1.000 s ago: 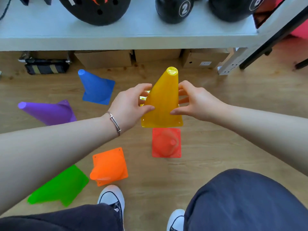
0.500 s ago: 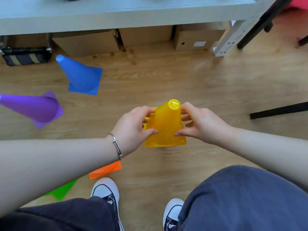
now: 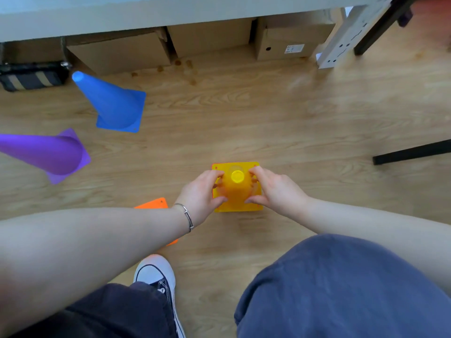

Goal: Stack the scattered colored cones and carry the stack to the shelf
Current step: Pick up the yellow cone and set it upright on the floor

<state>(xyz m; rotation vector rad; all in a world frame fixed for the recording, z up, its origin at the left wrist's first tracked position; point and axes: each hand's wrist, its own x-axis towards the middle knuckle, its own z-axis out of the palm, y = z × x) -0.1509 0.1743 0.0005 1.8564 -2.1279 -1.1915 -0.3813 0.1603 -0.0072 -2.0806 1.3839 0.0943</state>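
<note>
On the floor, largest first: I read it like this.
Floor [image 3: 305,123]: pale wood planks; I now look almost straight down on them, where a second ago the view was flatter.
Shelf [image 3: 170,11]: only its grey front edge shows along the top; the black items I saw on it a second ago are out of view.
Cardboard boxes [image 3: 210,40]: three in a row beneath the shelf, closer to the top edge than before.
Purple cone [image 3: 48,152]: on its side at far left, tip cut off by the edge.
Blue cone [image 3: 113,103]: upright, beyond the purple one, well apart from the hands.
Yellow cone [image 3: 235,191]: held in the air a second ago, now down at floor level, square base flat, tip toward me. A thin red rim shows at its base edge, so I take it to sit over the red cone, which is otherwise hidden.
Orange cone [image 3: 152,203]: only a corner shows above the left forearm.
Left hand [image 3: 200,196]: fingers closed around the yellow cone's left flank.
Right hand [image 3: 275,189]: fingers closed on the right flank, thumb low near the base.
Bracelet [image 3: 188,215]: thin metal band on the left wrist.
</note>
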